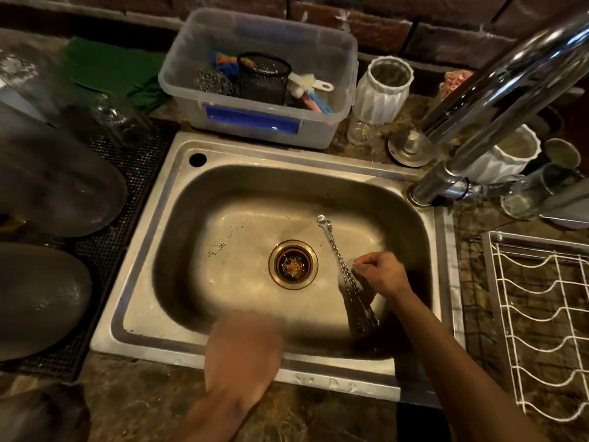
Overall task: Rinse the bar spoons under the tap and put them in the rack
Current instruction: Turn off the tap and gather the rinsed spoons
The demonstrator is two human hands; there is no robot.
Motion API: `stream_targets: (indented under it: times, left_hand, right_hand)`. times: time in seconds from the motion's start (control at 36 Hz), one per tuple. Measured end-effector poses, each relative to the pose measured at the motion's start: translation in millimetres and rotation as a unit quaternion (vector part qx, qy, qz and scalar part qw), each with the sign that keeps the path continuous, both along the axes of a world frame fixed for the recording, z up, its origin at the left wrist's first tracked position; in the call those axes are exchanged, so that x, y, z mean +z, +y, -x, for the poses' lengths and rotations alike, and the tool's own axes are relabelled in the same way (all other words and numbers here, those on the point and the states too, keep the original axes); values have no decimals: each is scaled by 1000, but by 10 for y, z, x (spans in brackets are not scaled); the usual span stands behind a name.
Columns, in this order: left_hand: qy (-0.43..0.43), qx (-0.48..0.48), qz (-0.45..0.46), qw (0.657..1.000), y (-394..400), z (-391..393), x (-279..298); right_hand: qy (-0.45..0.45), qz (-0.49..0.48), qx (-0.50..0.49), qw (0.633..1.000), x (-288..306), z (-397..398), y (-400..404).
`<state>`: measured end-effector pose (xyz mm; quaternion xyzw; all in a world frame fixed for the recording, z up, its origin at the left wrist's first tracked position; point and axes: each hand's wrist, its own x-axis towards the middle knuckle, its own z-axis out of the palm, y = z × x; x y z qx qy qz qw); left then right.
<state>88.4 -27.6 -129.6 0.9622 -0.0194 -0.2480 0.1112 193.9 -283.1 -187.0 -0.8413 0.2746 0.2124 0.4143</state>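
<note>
Dark brick wall [382,23] runs along the back. The counter [134,400] is brown mottled stone. Lighting's pretty dim and warm.

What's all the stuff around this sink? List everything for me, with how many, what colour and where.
bar spoons: a few, exact count unclear, silver, in the basin right of the drain
sink: one, steel, centre
drain: one, brass-coloured, basin floor
tap: one, chrome, upper right
rack: one, white wire, right counter
plastic tub: one, clear with blue label, behind sink
mesh cup: one, black, inside tub
white vases: two, behind sink at right
green cloth: one, upper left
black mat: one, left of sink
left hand: blurred, over front rim
right hand: in the basin, gripping the spoons
</note>
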Motion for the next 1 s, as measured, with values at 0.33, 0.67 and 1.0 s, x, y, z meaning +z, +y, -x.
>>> stream_targets:
  times: [0.33, 0.67, 1.0]
  left_hand:
    - [208, 334, 327, 859, -395, -868, -336]
    - [258, 427, 388, 775, -811, -1086, -714]
    - [247, 479, 435, 722, -1263, -1201, -942]
  right_hand:
    - [24, 40, 34, 998, -242, 13, 92]
    - [19, 10, -4, 1000, -366, 63, 48]
    - [-1, 4, 16, 1000, -487, 94, 30]
